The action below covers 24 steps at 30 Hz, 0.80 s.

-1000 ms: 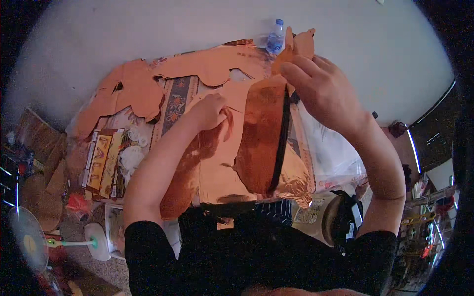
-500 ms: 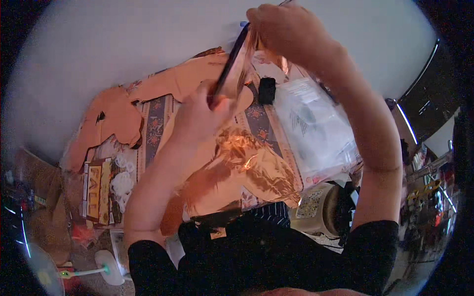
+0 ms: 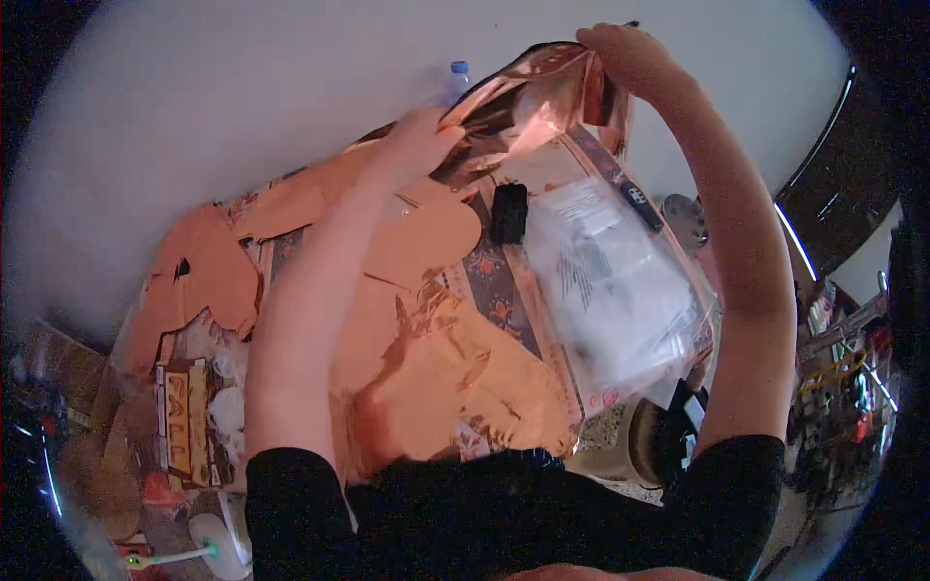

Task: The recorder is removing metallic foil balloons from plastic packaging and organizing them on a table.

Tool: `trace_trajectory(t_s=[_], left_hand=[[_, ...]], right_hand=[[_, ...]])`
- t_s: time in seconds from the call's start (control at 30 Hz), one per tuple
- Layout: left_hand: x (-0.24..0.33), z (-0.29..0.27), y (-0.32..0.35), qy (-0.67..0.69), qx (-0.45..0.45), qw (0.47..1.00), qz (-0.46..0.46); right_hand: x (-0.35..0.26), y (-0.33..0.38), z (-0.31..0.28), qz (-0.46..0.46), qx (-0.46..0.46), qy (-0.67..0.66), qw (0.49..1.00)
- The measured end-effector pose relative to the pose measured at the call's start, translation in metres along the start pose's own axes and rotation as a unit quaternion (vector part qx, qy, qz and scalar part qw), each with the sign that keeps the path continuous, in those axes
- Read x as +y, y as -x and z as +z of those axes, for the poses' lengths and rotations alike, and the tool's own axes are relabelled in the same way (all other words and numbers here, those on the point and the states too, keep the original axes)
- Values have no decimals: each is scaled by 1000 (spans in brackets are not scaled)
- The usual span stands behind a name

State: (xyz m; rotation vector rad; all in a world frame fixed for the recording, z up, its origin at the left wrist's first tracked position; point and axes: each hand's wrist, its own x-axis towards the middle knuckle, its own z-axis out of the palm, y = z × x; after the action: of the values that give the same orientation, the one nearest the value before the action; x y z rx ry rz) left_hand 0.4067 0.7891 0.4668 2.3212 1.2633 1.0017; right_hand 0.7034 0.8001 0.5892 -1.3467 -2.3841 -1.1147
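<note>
Grip: we are pinching the copper foil sheet (image 3: pixel 528 102) — left hand (image 3: pixel 418 145) at 7 o'clock, right hand (image 3: pixel 620 53) at 1 o'clock.
Risk: we are stretching it taut — foil may tear.

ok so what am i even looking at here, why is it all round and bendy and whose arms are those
This is one picture from a wide fisheye camera worn on a person's head, looking down, so straight edges bend toward the rim. No machine here: the two bare arms rising from the bottom are the wearer's own. The left hand and right hand both grip a shiny copper-coloured foil piece, lifted above the table. On the table lie orange foil shapes, a clear plastic bag, a small black object and a water bottle at the far edge.
</note>
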Motion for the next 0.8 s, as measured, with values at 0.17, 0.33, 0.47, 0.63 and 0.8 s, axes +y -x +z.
trace_trajectory(t_s=[0.17,0.33,0.47,0.63,0.8], left_hand=[[-20,36,-59,-28,-68,996,-48],[-65,58,-77,-54,-151,978,-137],[-83,63,-72,-19,-204,954,-219],[-88,66,-72,27,-180,932,-314],[-104,76,-84,-16,-216,940,-263]], right_hand=[[19,-27,63,-21,-77,46,996],[-4,-56,155,50,-194,-16,980],[-35,-61,215,61,-277,-12,959],[-53,-32,242,80,-9,-107,991],[-26,0,255,142,-223,-95,960]])
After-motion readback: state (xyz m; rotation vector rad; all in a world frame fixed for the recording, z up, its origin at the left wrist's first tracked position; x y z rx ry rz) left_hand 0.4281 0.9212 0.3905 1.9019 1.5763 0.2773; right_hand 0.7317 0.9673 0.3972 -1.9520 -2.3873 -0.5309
